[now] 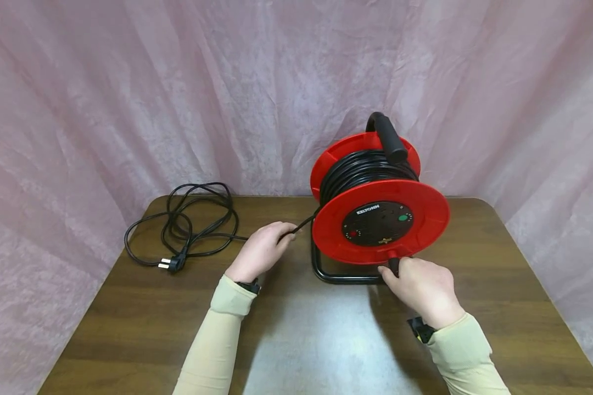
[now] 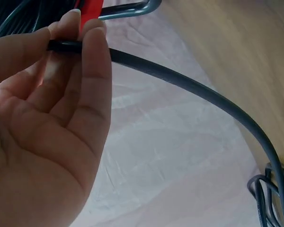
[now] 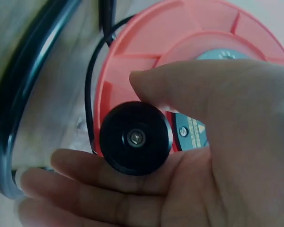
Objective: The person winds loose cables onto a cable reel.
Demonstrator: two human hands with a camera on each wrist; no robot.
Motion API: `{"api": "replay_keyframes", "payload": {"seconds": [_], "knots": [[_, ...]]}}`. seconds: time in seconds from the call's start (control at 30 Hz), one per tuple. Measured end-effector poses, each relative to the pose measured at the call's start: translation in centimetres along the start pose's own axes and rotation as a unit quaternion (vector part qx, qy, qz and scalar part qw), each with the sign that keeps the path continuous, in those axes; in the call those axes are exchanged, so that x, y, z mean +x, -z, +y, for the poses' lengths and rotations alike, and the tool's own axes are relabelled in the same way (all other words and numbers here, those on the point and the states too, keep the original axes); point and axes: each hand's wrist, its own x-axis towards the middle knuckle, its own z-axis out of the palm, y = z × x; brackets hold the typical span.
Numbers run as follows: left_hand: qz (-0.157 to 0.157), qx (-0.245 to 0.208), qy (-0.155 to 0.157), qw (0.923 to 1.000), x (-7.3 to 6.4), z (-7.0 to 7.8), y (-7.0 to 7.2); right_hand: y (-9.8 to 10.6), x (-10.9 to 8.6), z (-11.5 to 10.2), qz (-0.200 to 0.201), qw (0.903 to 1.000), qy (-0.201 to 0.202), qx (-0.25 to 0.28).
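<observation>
A red cable reel (image 1: 380,219) with a black centre panel stands on its black tubular frame, right of the table's middle. Black cable (image 1: 368,173) is wound on its drum. From the reel's left side a length of this cable (image 2: 180,87) runs to my left hand (image 1: 263,247), which pinches it between thumb and fingers. My right hand (image 1: 425,285) holds the black crank knob (image 3: 136,138) at the bottom of the reel's front disc. In the right wrist view the thumb lies on the knob and the fingers bend beneath it.
Loose cable loops (image 1: 197,214) lie at the table's back left, with a black plug (image 1: 175,261) beside them. The reel's black carrying handle (image 1: 389,137) rises over the drum. A pink curtain (image 1: 257,99) hangs right behind the wooden table (image 1: 123,340).
</observation>
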Motion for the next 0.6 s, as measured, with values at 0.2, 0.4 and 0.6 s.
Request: {"api": "replay_keyframes", "payload": {"seconds": [0.2,0.4,0.6], "knots": [[0.009,0.027,0.003,0.9996,-0.1,0.6,0.5,-0.6,-0.1,-0.6,0.015,0.9998,0.009,-0.011],[0.001,0.042,-0.006,0.9991,-0.3,0.7,1.0,-1.4,0.0,-1.3,0.034,0.999,0.029,-0.008],[0.002,0.051,-0.013,0.9986,-0.6,0.2,1.6,-2.1,-0.1,-2.0,0.051,0.9975,0.047,-0.009]]}}
